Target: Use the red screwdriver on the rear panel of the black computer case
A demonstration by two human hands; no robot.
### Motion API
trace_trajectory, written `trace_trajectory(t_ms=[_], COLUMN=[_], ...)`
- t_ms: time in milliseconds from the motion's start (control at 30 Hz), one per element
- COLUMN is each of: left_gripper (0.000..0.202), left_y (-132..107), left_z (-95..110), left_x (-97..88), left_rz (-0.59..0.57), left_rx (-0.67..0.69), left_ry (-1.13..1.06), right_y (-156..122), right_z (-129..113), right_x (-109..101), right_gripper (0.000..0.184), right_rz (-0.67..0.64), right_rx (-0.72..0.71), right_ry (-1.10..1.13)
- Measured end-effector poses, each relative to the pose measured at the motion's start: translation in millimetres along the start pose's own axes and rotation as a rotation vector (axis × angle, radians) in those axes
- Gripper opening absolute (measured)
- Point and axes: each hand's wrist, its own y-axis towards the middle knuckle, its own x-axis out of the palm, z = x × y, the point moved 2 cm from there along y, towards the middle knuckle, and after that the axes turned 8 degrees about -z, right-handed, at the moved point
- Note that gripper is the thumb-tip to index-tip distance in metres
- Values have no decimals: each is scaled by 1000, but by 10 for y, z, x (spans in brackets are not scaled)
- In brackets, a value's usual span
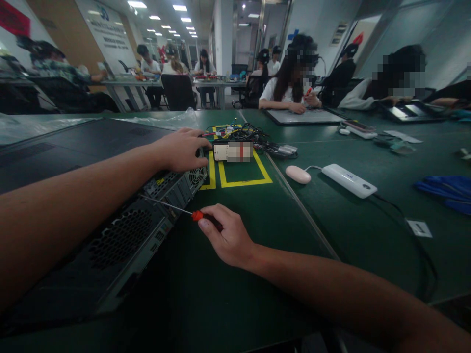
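Observation:
A black desktop computer case point(91, 142) lies on its side at the left, its rear panel with vent holes and ports facing right. My left hand point(182, 149) rests over the case's far rear corner, its fingers spread and bent over the edge. A screwdriver point(197, 215) with a red and dark handle is gripped in my right hand point(230, 235). Its thin shaft points left, the tip reaching the rear panel below my left forearm. Whether the tip sits in a screw cannot be made out.
Beyond the case lie a phone point(233, 152), bundled cables point(253, 132) and yellow tape outlines point(246, 184) on the green table point(265, 215). To the right are a pink mouse-shaped object point(298, 174), a white power strip point(349, 180) and blue gloves point(447, 191). Several people sit further back.

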Motion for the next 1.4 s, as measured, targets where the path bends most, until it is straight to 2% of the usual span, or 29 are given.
trace_trajectory(t_ms=[333, 600, 1100, 1400], left_gripper=[65, 66, 65, 63], left_y=[-17, -12, -15, -6], left_z=[45, 29, 71, 44], left_x=[-34, -25, -55, -31], left_rz=[-18, -11, -43, -10], left_rx=[-18, -12, -40, -9], left_ry=[15, 31, 35, 39], right_y=[-31, -22, -20, -18], right_z=[-12, 6, 11, 3], right_x=[2, 12, 10, 6], right_gripper=[24, 17, 18, 18], right_rz=[5, -19, -18, -5], right_rx=[14, 72, 60, 46], right_ry=[53, 47, 56, 44])
